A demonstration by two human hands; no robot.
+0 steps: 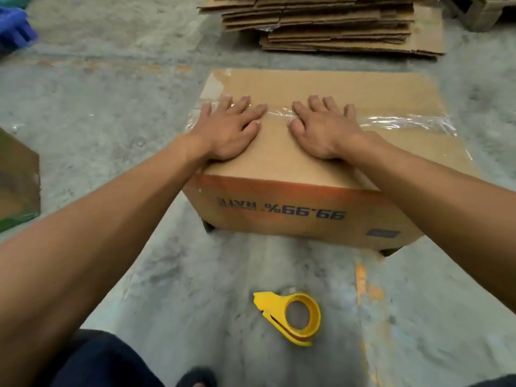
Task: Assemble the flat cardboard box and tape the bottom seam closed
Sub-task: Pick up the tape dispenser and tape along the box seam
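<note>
A brown cardboard box (307,208) stands upside down on the concrete floor, its printed orange side facing me with inverted text. A strip of clear tape (405,122) runs across the middle seam of its upper face. My left hand (231,129) lies flat, fingers spread, on the tape near the left end. My right hand (324,129) lies flat beside it on the seam, fingers apart. Neither hand holds anything. A yellow tape dispenser (293,317) rests on the floor in front of the box, close to me.
A stack of flattened cardboard boxes (335,23) lies behind the box. Another box's corner (16,180) shows at the left edge. A blue object (14,29) sits at the far left. My dark trouser leg (97,358) and shoe are at the bottom.
</note>
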